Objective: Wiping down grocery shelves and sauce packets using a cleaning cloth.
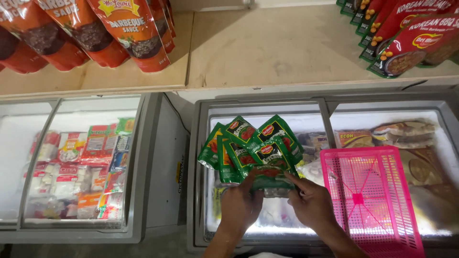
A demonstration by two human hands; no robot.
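Green sauce pouches (251,145) fanned out, likely for counting; left hand (240,206) and right hand (311,205) both pinching bottom edges, above freezer lid (267,122). Pink basket (368,196) at right.

Both forearms run off the bottom edge of the frame, so nothing past the wrists shows. The left hand (241,203) and right hand (311,203) cover the lower ends of the fanned green ketchup sachets (253,145), and the fingertips are hidden behind them. The orange-red sauce pouches (86,28) at upper left and the red pouches with green trim (411,33) at upper right are cut by the top edge. The pink plastic lattice basket (368,196) hides the frozen packs beneath it, and frosted glass blurs the packets in the left freezer (76,167).
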